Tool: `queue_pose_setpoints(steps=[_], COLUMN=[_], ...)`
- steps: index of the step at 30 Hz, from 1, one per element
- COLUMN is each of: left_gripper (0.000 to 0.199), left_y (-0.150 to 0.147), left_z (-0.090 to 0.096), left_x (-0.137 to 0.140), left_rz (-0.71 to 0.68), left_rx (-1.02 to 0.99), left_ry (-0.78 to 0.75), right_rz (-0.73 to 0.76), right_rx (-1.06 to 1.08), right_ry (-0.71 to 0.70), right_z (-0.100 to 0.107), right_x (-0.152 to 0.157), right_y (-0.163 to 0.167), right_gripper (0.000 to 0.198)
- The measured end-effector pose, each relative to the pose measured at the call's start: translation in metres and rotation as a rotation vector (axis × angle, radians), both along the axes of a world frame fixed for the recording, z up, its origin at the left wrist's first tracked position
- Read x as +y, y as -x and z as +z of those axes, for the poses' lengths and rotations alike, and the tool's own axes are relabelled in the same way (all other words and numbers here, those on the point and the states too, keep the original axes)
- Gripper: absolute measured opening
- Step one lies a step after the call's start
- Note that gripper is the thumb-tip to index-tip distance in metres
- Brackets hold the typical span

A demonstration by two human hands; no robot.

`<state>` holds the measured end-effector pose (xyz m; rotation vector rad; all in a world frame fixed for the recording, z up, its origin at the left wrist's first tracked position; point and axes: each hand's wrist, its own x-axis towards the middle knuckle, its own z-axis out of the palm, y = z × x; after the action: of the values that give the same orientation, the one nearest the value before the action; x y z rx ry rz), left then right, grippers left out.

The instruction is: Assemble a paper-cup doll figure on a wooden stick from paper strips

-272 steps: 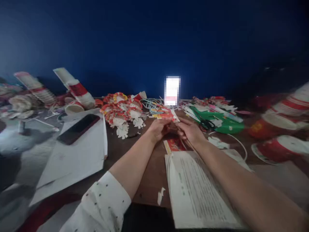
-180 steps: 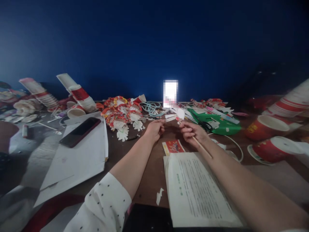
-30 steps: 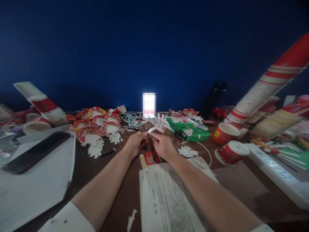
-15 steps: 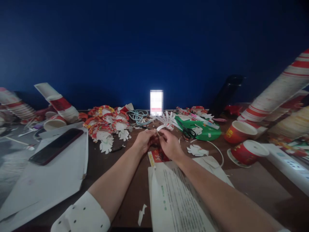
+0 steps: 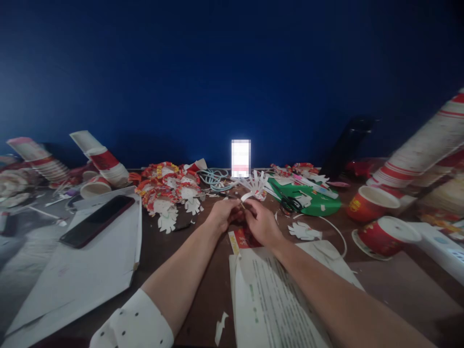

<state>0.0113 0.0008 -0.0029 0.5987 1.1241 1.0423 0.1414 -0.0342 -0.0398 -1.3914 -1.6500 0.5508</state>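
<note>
My left hand (image 5: 225,213) and my right hand (image 5: 264,223) meet over the middle of the table, both with closed fingers. Between their fingertips they pinch a curled white paper strip (image 5: 248,195). Its lower end is hidden by my fingers. Just beyond stands a fan of cut white paper strips (image 5: 256,182); whether it joins the pinched strip I cannot tell. A red printed paper piece (image 5: 243,240) lies beneath my hands, at the top of some printed sheets (image 5: 268,295). Black-handled scissors (image 5: 290,204) rest right of my right hand, partly over a green sheet (image 5: 321,205).
On the left, a dark phone (image 5: 97,221) lies on a white board (image 5: 83,270). Red-and-white paper cut-outs (image 5: 166,181) are heaped behind it, near a coiled pale-blue cable (image 5: 213,179). Red paper cups (image 5: 389,237) and a leaning cup stack (image 5: 416,140) occupy the right. Paper scraps (image 5: 221,328) are scattered about.
The whole view has shifted slightly, so things appear a little further right and lower. My hands remain together, pinching the paper strip, with little other visible change.
</note>
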Motion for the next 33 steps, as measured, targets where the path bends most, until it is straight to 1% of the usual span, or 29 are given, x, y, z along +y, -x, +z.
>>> queue_pose_setpoints(steps=[7,10,14,18,21,23,26,28,30,33], left_gripper=[0.017,0.015,0.014,0.011,0.012,0.010,0.007,0.006,0.006,0.010], left_y=[0.000,0.000,0.001,0.001,0.001,0.003,0.005,0.006,0.006,0.004], left_z=[0.000,-0.001,-0.005,-0.007,-0.008,-0.010,-0.012,-0.013,-0.013,-0.009], left_x=[0.002,0.003,0.003,0.004,0.004,0.004,0.005,0.006,0.006,0.005], left_rz=[0.024,0.012,-0.008,-0.007,-0.007,-0.011,-0.041,-0.055,-0.076,-0.051], left_rx=[0.028,0.048,0.035,0.003,-0.028,-0.068,-0.146,-0.178,-0.189,-0.174], left_ry=[0.020,0.020,-0.022,-0.036,-0.035,-0.040,-0.052,-0.054,-0.049,-0.015], right_rz=[0.019,0.027,-0.001,-0.001,-0.020,-0.038,-0.023,-0.005,-0.006,-0.019], right_rx=[0.049,0.054,-0.015,-0.077,-0.065,0.008,0.199,0.335,0.439,0.514], right_ry=[0.012,0.026,-0.007,0.001,-0.009,0.026,0.201,0.288,0.320,0.342], right_z=[0.003,0.007,0.011,0.014,0.016,0.019,0.023,0.025,0.024,0.023], right_x=[-0.002,-0.003,-0.003,-0.003,-0.003,-0.002,-0.001,-0.001,0.000,0.000], right_y=[0.002,0.003,0.002,0.001,0.001,0.001,0.001,0.002,0.002,0.003], right_gripper=[0.038,0.036,0.032,0.030,0.028,0.029,0.035,0.040,0.041,0.043])
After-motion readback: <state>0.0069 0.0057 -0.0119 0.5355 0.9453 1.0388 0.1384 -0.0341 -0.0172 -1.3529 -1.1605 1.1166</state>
